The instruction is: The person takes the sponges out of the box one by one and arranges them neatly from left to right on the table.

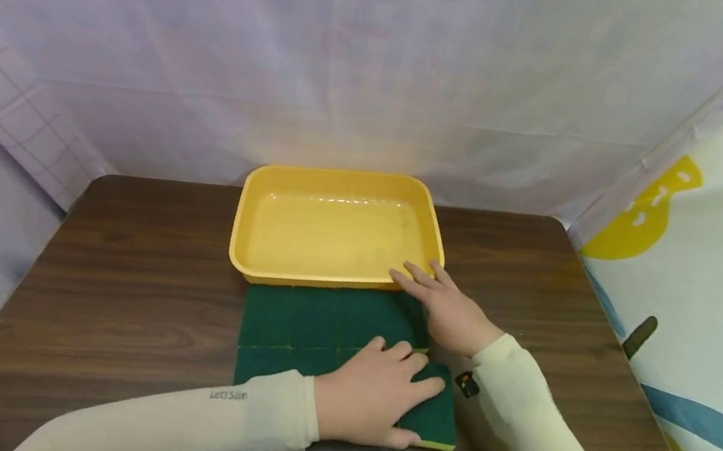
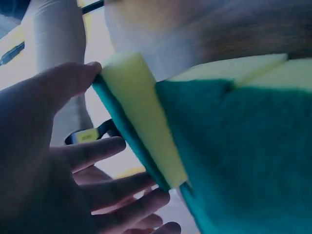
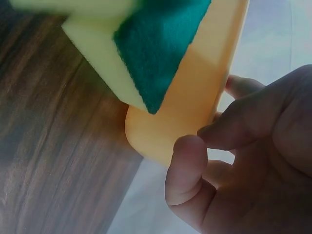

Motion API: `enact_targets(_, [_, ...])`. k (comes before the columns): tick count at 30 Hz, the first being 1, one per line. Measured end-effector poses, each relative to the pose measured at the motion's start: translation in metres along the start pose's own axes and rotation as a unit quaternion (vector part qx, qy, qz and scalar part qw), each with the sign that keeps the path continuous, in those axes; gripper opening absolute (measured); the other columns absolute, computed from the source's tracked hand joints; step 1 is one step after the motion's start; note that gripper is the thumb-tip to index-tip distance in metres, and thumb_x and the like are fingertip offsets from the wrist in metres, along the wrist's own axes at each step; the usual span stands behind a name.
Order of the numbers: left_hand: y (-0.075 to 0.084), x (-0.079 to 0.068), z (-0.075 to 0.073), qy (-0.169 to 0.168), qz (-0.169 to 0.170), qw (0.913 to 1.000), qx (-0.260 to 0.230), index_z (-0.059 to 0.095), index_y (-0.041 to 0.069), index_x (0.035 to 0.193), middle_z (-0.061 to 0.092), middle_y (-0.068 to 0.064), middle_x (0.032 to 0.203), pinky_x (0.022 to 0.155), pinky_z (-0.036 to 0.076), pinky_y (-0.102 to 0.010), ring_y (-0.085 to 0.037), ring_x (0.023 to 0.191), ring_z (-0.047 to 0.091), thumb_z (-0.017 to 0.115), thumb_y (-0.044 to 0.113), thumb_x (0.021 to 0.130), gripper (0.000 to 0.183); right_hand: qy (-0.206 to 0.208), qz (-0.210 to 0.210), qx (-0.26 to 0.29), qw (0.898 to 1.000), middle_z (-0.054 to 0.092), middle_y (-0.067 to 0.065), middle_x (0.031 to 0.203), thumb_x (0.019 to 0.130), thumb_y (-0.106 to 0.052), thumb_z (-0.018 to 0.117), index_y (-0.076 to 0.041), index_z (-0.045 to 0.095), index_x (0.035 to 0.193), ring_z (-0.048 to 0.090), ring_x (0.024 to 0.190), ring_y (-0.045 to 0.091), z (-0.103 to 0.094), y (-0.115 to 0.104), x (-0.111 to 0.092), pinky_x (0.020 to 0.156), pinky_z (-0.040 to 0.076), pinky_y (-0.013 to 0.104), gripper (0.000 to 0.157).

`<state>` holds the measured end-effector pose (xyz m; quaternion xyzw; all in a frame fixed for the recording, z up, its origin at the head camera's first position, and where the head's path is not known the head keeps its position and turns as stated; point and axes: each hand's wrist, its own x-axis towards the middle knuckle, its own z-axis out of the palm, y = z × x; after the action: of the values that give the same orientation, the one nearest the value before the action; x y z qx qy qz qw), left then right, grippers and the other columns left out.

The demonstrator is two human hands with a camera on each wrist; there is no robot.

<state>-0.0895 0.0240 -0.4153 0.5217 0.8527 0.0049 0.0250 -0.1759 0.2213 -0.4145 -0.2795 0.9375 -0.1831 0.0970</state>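
Several scouring sponges [image 1: 292,316], green on top with yellow foam beneath, lie side by side in front of a yellow tray [image 1: 325,282]. My left hand [image 1: 371,398] rests with spread fingers over the near-right sponge [image 1: 437,422], which sits slightly askew from the others. In the left wrist view, the thumb touches one end of that sponge [image 2: 141,117] and the fingertips lie along its green face. My right hand [image 1: 456,316] is at the tray's front right corner, fingers extended over the rim. In the right wrist view, a sponge corner [image 3: 161,63] is beside the tray wall, apart from the hand.
The dark wood-grain table [image 1: 149,287] extends to both sides of the tray. A pale curtain [image 1: 358,61] hangs behind its far edge, and a patterned cloth [image 1: 691,321] borders the right side. A small black item [image 1: 467,384] is at the right wrist.
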Motion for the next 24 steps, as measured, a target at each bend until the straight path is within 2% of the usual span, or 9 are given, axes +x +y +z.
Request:
enact_targets(5, [0.002, 0.005, 0.009, -0.002, -0.023, 0.9995, 0.023, 0.056, 0.028, 0.159, 0.059, -0.009, 0.149, 0.095, 0.051, -0.047, -0.026, 0.129, 0.054, 0.065, 0.068, 0.101, 0.071, 0.002, 0.001, -0.01, 1.0, 0.029, 0.018, 0.175, 0.095, 0.024, 0.053, -0.018, 0.042, 0.169, 0.015, 0.159, 0.055, -0.001, -0.002, 0.002, 0.056, 0.056, 0.028, 0.086])
enact_targets(8, [0.002, 0.006, 0.013, 0.0, -0.029, 0.9988, 0.039, 0.057, 0.03, 0.158, 0.058, -0.008, 0.146, 0.092, 0.05, -0.045, -0.026, 0.125, 0.054, 0.066, 0.068, 0.1, 0.07, 0.005, 0.0, -0.023, 1.0, 0.031, 0.019, 0.174, 0.095, 0.023, 0.054, -0.017, 0.042, 0.169, 0.016, 0.158, 0.057, 0.0, -0.002, 0.002, 0.069, 0.063, 0.036, 0.086])
enact_targets(12, [0.002, 0.005, 0.017, 0.01, -0.031, 0.9982, 0.049, 0.059, 0.029, 0.157, 0.055, -0.008, 0.144, 0.086, 0.049, -0.043, -0.024, 0.117, 0.054, 0.066, 0.07, 0.1, 0.071, 0.007, 0.001, -0.035, 0.999, 0.032, 0.019, 0.173, 0.095, 0.022, 0.056, -0.018, 0.042, 0.169, 0.017, 0.158, 0.057, 0.001, -0.001, 0.002, 0.079, 0.065, 0.046, 0.086])
enact_targets(24, [0.0, 0.003, 0.022, 0.024, -0.05, 0.997, 0.054, 0.061, 0.025, 0.155, 0.054, -0.008, 0.14, 0.08, 0.046, -0.038, -0.022, 0.114, 0.052, 0.065, 0.071, 0.099, 0.073, 0.01, 0.009, -0.027, 1.0, 0.034, 0.02, 0.173, 0.098, 0.019, 0.053, -0.018, 0.043, 0.169, 0.016, 0.158, 0.056, 0.001, -0.004, 0.002, 0.072, 0.064, 0.039, 0.08])
